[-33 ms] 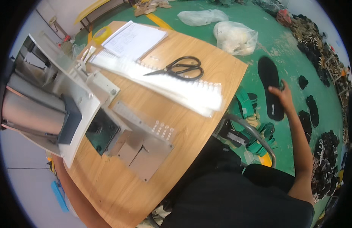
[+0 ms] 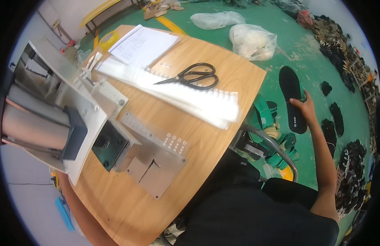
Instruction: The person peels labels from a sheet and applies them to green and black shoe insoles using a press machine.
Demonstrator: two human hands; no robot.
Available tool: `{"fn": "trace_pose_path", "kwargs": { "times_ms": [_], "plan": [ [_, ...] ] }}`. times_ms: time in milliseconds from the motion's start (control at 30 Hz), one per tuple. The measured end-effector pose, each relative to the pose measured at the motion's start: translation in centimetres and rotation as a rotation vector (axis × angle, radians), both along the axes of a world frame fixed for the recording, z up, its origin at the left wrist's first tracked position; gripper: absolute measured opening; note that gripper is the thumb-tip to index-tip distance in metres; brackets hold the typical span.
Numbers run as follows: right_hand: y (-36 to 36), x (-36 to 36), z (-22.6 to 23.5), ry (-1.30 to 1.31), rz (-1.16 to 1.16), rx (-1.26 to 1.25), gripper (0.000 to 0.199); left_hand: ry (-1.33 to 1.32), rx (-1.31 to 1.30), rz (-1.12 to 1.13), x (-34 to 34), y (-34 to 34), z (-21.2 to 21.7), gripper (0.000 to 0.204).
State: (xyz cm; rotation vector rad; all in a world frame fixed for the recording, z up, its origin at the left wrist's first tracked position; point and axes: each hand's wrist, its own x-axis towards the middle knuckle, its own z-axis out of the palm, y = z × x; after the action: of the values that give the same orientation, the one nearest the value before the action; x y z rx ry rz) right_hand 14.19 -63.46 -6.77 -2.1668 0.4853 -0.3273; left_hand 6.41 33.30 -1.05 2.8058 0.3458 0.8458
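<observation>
Off to the right, above the floor, my right hand grips a black insole near its heel half, thumb across its top face. A small pale print shows at the heel, and a sliver of green runs along the edge by my fingers. My left forearm reaches up along the table's left side; its hand is hidden behind the machine. This machine has a metal cylinder, a white guard and a slotted metal plate.
Black scissors lie on clear plastic strips on the wooden table. A notepad and a yellow tape roll sit beyond. Green-strapped sandals, a plastic bag and dark shoe piles are on the floor.
The insole has shifted slightly down and turned a little, so its heel print shows more plainly. My right hand moved with it.
</observation>
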Motion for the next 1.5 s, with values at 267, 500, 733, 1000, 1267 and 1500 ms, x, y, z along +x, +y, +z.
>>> {"fn": "trace_pose_path", "kwargs": {
  "times_ms": [267, 500, 733, 1000, 1267, 1500],
  "plan": [
    [-16.1, 0.9, -2.1, -0.123, -0.336, -1.124, 0.102, 0.302, 0.142, -0.009, -1.3, -1.5, 2.6, 0.071],
    [0.6, 8.6, 9.0, -0.668, 0.104, -0.853, 0.051, 0.643, 0.301, -0.130, -4.7, -11.6, 7.1, 0.092],
    [26.3, 1.5, 10.8, -0.767, 1.056, -0.204, 0.045, 0.763, 0.227, -0.210, 1.2, -13.5, 4.3, 0.120],
    [41.2, -6.9, 10.3, -0.560, 1.777, 0.105, 0.060, 0.571, 0.275, -0.482, -10.6, -23.8, 8.0, 0.105],
    [53.6, -8.2, 5.6, -0.480, 1.616, 0.155, 0.065, -0.081, -0.638, 0.282, -22.1, -27.4, 1.9, 0.079],
    [54.5, -13.5, 4.4, 0.031, 1.791, 0.408, 0.068, -0.051, -0.935, 0.149, -20.9, -28.3, 1.5, 0.105]
  ]
}}
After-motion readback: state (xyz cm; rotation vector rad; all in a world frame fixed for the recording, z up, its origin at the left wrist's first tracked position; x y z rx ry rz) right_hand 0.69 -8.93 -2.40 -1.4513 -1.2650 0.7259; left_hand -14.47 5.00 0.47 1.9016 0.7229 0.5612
